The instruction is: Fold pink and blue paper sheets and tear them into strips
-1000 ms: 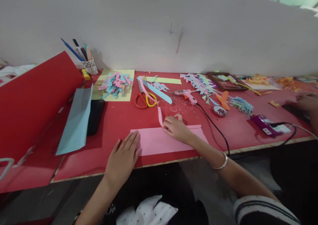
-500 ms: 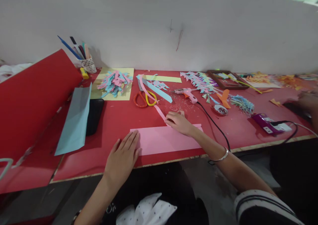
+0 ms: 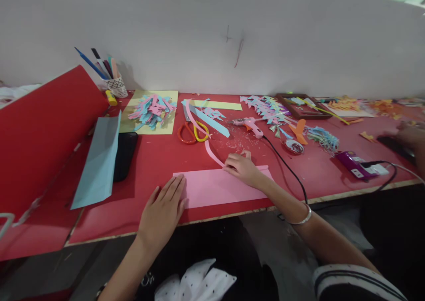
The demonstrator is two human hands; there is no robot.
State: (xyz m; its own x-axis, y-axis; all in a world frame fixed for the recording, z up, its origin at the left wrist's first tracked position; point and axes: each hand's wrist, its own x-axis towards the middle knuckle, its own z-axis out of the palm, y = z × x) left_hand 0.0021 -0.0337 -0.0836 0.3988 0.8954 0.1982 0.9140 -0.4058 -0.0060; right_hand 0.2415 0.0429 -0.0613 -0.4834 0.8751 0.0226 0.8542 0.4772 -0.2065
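Observation:
A sheet of pink paper [image 3: 212, 190] lies near the front edge of the red table. My left hand [image 3: 164, 206] rests flat on its left end, fingers stretched out. At the sheet's upper edge my right hand [image 3: 241, 168] is closed, its fingertips pinching a narrow pink paper strip [image 3: 212, 154]. The strip curves away from those fingers to the upper left. Whether it still joins the sheet under my fingers is hidden. Scissors [image 3: 186, 133] with red and yellow handles lie just beyond the strip, partly under another pink strip.
A pink glue gun [image 3: 253, 128] with a black cord lies behind my right hand. Left are a blue sheet [image 3: 96, 164], a black phone-like object [image 3: 126, 157] and cut paper pieces [image 3: 154, 110]. A purple power strip [image 3: 355, 164] and another person's hand [image 3: 411, 135] are at right.
My right hand has shifted slightly right along the sheet's upper edge, and the strip now bends in more of a curve. My left hand stays in place.

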